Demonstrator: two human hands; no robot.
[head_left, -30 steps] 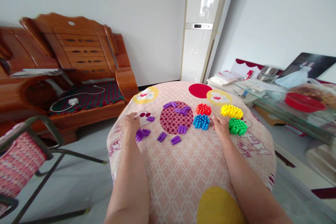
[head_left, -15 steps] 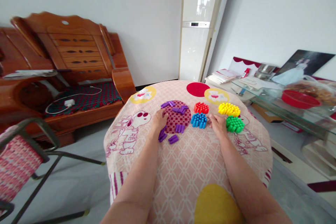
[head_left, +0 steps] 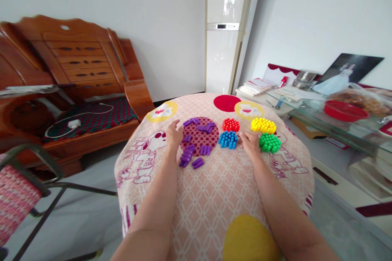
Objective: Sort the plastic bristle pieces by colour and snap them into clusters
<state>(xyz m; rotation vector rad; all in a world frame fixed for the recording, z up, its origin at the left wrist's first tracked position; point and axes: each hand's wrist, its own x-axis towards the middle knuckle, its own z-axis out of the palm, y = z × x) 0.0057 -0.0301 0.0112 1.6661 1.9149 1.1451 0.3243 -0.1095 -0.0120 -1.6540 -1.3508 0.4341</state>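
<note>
Several short purple plastic sticks (head_left: 187, 156) lie flat in small groups on and around the dark red checked circle (head_left: 196, 135) of the tablecloth. At the circle's left edge is my left hand (head_left: 174, 134), fingers apart and nothing in it. My right hand (head_left: 250, 143) rests on the cloth between the blue sticks (head_left: 228, 140) and the green sticks (head_left: 270, 142). Its fingers look loosely spread, with the tips close to the blue bunch; whether they touch it is unclear. Behind stand red sticks (head_left: 230, 124) and yellow sticks (head_left: 263, 125), all four colours upright in tight bunches.
The round table (head_left: 211, 195) has a pink patterned cloth. A wooden sofa (head_left: 82, 61) stands at the left, with a metal-framed chair (head_left: 18, 195) nearer me. At the right, a glass-topped cabinet (head_left: 318, 116) holds papers and a red bowl (head_left: 346, 111).
My left hand has moved left, away from the purple sticks, and its fingers have spread. More purple sticks show where it was. My right hand stays beside the blue bunch. The view has shifted slightly.
</note>
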